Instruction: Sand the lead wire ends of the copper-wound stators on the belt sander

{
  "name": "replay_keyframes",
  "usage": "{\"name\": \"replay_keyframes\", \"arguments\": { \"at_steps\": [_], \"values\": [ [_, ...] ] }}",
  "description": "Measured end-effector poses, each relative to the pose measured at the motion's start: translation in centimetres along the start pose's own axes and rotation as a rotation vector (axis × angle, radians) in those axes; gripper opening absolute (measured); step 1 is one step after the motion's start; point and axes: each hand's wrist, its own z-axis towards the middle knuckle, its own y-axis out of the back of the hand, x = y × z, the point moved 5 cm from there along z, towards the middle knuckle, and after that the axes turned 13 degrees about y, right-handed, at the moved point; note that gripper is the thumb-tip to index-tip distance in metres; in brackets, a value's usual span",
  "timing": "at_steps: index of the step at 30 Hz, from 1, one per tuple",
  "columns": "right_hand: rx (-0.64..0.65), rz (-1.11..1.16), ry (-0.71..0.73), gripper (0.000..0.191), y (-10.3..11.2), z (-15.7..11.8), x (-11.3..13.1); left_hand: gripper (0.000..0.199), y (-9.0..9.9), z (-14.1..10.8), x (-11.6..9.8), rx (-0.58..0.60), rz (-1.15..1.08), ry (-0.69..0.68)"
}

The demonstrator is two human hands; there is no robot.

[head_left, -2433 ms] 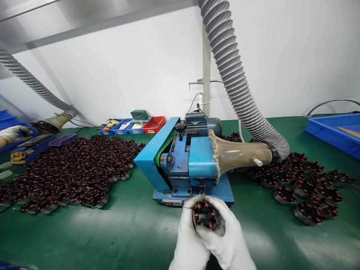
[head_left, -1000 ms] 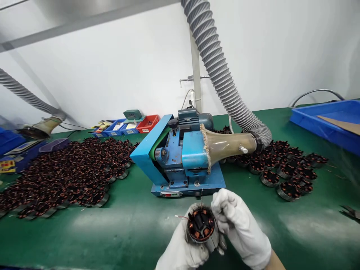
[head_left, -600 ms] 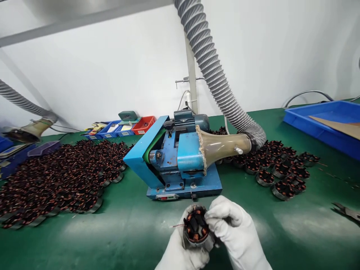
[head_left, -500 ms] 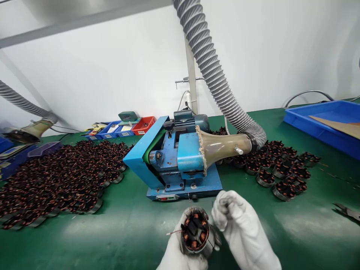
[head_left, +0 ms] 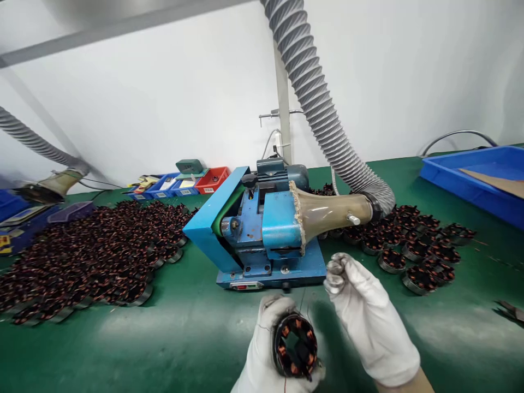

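My left hand [head_left: 264,349], in a white glove, is closed around a motor stator [head_left: 295,346] near the bottom of the head view. The stator is a dark ring with copper windings, its open face turned up toward me. Thin wire ends stick out from it at the top and bottom. My right hand [head_left: 368,314], also gloved, is raised to the right of the stator and apart from it. Its fingers are curled with the tips together; what they pinch, if anything, is too small to make out. Both hands are in front of the blue belt machine [head_left: 282,218].
A large heap of stators [head_left: 94,256] covers the table's left side; a smaller group [head_left: 420,278] sits to the right. A grey hose [head_left: 327,103] joins the machine's funnel. Pliers [head_left: 510,312] lie at the right edge. A blue tray [head_left: 470,185] stands behind.
The stator has tilted and turned in my left hand, shifting slightly right. My right hand has moved up and right, away from the stator. The whole view has shifted slightly.
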Motion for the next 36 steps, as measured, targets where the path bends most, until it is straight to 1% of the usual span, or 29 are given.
{"name": "replay_keyframes", "arguments": {
  "at_steps": [1,2,4,6,8,10,12,15,18,22,26,29,31,32,33,34,36],
  "values": [
    [0.026,-0.09,0.053,0.022,0.3,-0.1,-0.1,0.06,-0.1,0.2,-0.1,-0.02,-0.019,-0.022],
    [0.081,-0.195,0.087,0.024,0.5,-0.3,-0.5,0.062,-0.3,0.5,-0.1,-0.037,-0.059,-0.025],
    [0.228,-0.393,0.125,0.037,0.6,-0.9,-2.1,0.054,-0.6,1.4,0.3,-0.061,-0.14,-0.01],
    [0.315,-0.579,0.159,0.051,0.7,-1.4,-3.8,0.041,-1.0,2.4,1.0,-0.063,-0.225,0.045],
    [0.318,-0.748,0.192,0.057,0.9,-1.3,-5.2,0.036,-1.6,3.3,1.9,-0.047,-0.294,0.156],
    [0.293,-0.857,0.192,0.052,0.8,-0.7,-6.1,0.037,-2.1,4.1,2.9,-0.058,-0.357,0.279],
    [0.279,-0.892,0.197,0.048,0.4,0.2,-6.4,0.038,-2.5,5.0,3.7,-0.101,-0.391,0.32],
    [0.274,-0.928,0.257,0.044,-0.3,1.4,-6.1,0.032,-3.0,6.3,4.4,-0.134,-0.442,0.312],
    [0.3,-0.958,0.319,0.038,-0.9,2.1,-5.6,0.03,-3.3,7.1,4.6,-0.111,-0.449,0.304],
    [0.307,-0.941,0.357,0.035,-1.0,2.5,-5.6,0.027,-3.0,7.6,3.8,-0.082,-0.435,0.29],
    [0.26,-0.983,0.393,0.034,-0.6,1.7,-5.6,0.03,-2.7,7.0,3.4,-0.082,-0.437,0.3],
    [0.258,-1.073,0.452,0.034,0.2,-0.2,-5.6,0.03,-2.4,5.6,4.7,-0.033,-0.541,0.415],
    [0.207,-1.118,0.491,0.04,1.0,-1.6,-5.6,0.026,-2.2,4.5,5.7,-0.003,-0.604,0.495],
    [0.173,-1.127,0.506,0.044,1.4,-2.1,-5.6,0.027,-2.0,4.1,6.2,-0.001,-0.618,0.514],
    [0.147,-1.128,0.514,0.046,1.6,-2.4,-5.6,0.028,-1.9,3.9,6.5,-0.001,-0.622,0.521],
    [0.149,-1.122,0.512,0.046,1.7,-2.4,-5.6,0.029,-1.8,3.8,6.6,-0.005,-0.618,0.517],
    [0.197,-1.1,0.491,0.043,1.3,-1.6,-5.8,0.032,-2.0,4.2,6.4,-0.014,-0.576,0.481]
  ]
}}
